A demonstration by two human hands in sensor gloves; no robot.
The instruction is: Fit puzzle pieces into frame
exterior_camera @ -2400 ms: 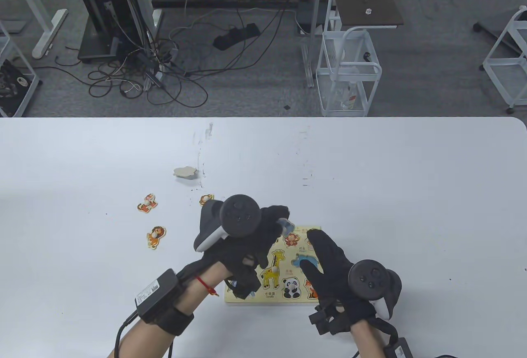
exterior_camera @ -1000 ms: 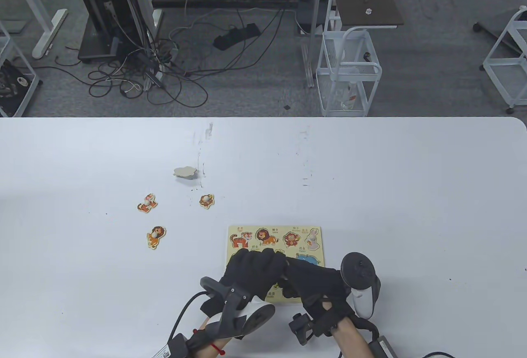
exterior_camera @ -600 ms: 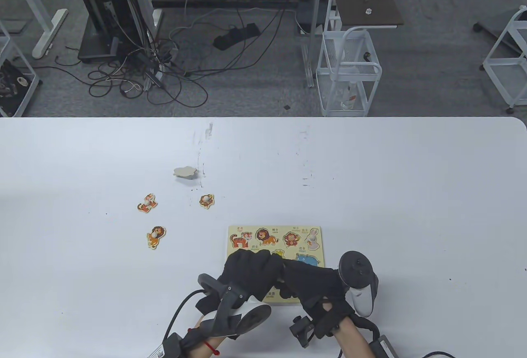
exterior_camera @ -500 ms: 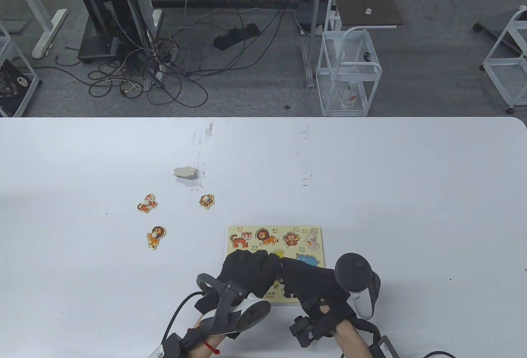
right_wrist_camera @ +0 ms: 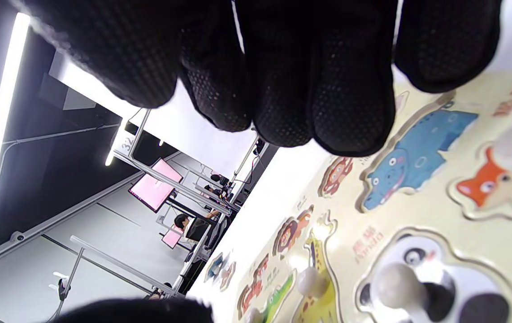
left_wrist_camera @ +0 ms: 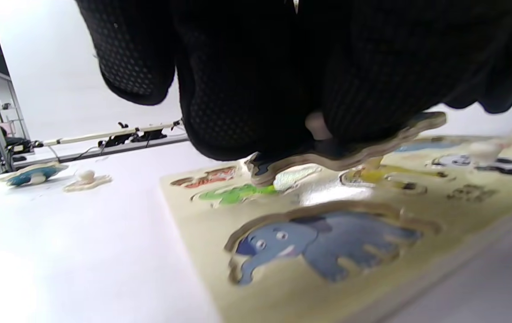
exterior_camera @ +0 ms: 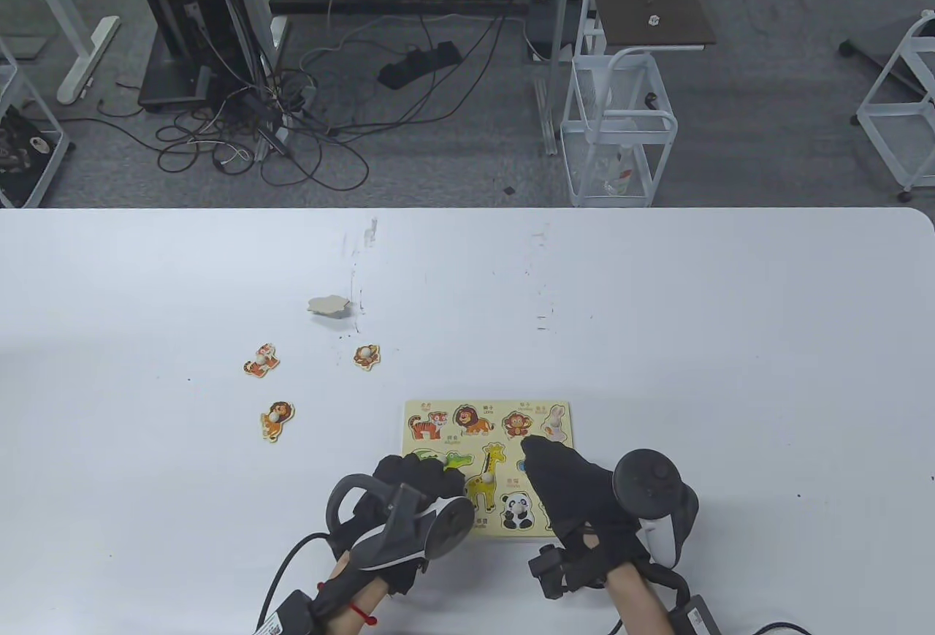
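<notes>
The yellow puzzle frame (exterior_camera: 416,412) lies flat on the white table (exterior_camera: 730,343), close to its near edge, printed with animals in 3 rows. Half a second ago my 2 hands met over its middle; now they have drawn apart, baring the giraffe piece (exterior_camera: 488,478), the panda piece (exterior_camera: 517,507) and the green crocodile piece (exterior_camera: 456,459), each seated with a pale knob.

My left hand (exterior_camera: 409,489) sits at the frame's near-left corner, and in the left wrist view its fingers (left_wrist_camera: 247,89) pinch a flat wooden piece (left_wrist_camera: 350,150) by a knob, held tilted above the empty elephant recess (left_wrist_camera: 323,242). The piece's printed face is hidden from me.

My right hand (exterior_camera: 573,489) rests over the frame's right side, fingers (right_wrist_camera: 350,89) pressed together and flat, covering most of the blue hippo (right_wrist_camera: 413,157).

To the left, well apart from the frame, lie 3 loose pieces: tiger (exterior_camera: 261,359), monkey (exterior_camera: 367,355), lion (exterior_camera: 277,420). Farther back a plain one (exterior_camera: 329,305) lies face down.
</notes>
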